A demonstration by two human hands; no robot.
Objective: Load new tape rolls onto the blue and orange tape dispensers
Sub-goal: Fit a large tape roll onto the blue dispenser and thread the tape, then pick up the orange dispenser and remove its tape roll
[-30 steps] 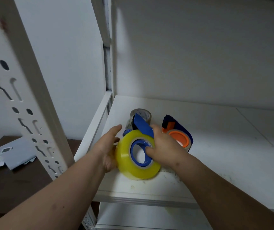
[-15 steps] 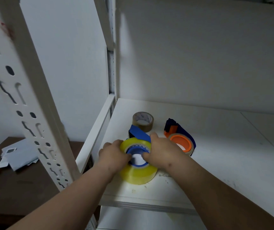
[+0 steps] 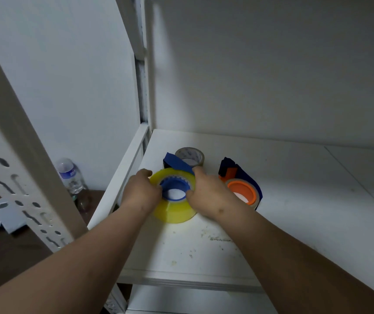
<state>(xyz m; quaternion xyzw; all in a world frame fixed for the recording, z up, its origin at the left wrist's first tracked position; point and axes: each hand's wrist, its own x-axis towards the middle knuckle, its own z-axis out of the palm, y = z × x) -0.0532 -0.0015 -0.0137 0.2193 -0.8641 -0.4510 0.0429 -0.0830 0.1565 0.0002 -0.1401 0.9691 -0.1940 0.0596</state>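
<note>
Both hands grip the yellow roll (image 3: 174, 214) on the shelf (image 3: 294, 200). The left hand (image 3: 141, 193) and right hand (image 3: 208, 196) curl over its sides. The blue dispenser (image 3: 174, 185) sits inside it, between them. The orange dispenser (image 3: 241, 189) lies just right of the right hand.

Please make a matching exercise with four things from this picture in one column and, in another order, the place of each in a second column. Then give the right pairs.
Things:
1. yellow tape roll
2. brown tape roll
3. orange tape dispenser
4. water bottle

Places:
A. outside the shelf, on the dark table at the left
B. on the shelf, right of the right hand
C. between the left hand and the right hand
D. at the back, behind the blue dispenser

Pairs: 1-C, 2-D, 3-B, 4-A
</note>
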